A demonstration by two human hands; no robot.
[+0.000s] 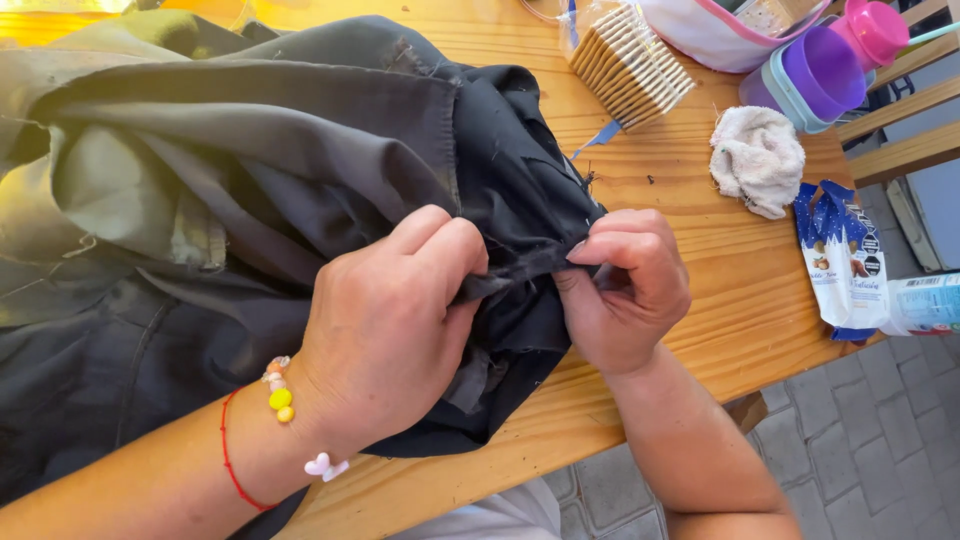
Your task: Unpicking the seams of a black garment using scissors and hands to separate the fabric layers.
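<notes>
Head view, read from left to right. A dark grey-black garment (250,170) lies bunched over the left and middle of a wooden slatted table (720,270), with a paler olive lining showing at its far left edge. The left hand (385,330) rests on the cloth near the table's front edge, its fingers curled together and clamped on a fold of the fabric; the wrist carries a thin red cord and a bracelet of small coloured beads (282,392) (one yellow, one pale pink). Just beside it, the right hand (625,290) pinches the same dark fold between thumb and bent fingers, so that the two hands nearly touch with the cloth held taut between them. Beyond the hands, at the table's far edge, stands a stack of square crackers in clear wrap (628,62). To its right sit a white bag with pink trim (715,35) and a purple lidded cup (815,75). Nearer, a crumpled white cloth (757,158) lies on the wood, and a blue and white snack packet (842,258) rests at the right edge, above grey paving.
</notes>
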